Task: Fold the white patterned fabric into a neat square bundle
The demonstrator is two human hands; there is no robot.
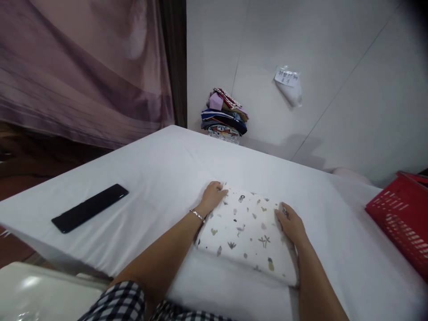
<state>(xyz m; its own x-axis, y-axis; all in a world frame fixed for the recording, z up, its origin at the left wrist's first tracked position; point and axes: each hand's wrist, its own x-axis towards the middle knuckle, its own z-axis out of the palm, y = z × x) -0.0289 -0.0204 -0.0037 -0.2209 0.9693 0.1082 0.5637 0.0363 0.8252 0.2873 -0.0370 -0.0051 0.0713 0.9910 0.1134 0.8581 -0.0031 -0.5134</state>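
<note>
working through the head camera, i find the patterned cloth folded flat on the white-covered tabletop, near the middle of its near edge; the inner layers of the fold are hidden from me. the left hand has hold of the cloth at its far left corner, thumb on top and the gap to the fingers nearly closed, though the fingertips are out of sight. the right hand has hold of the right side toward the far corner, thumb laid over the print, fingers slightly parted and curled at the border; the tips are partly concealed, and how firm either hold is i cannot tell. a bracelet circles the left wrist. the checked sleeve is cut off below. a black slab, likely a phone, lies toward the near left corner. past the far edge stands a clothes pile, its base hidden by the tabletop. the note on the wall bears handwriting too small for me to read. at the right edge the red basket is cut off; what supports it i cannot establish.
</note>
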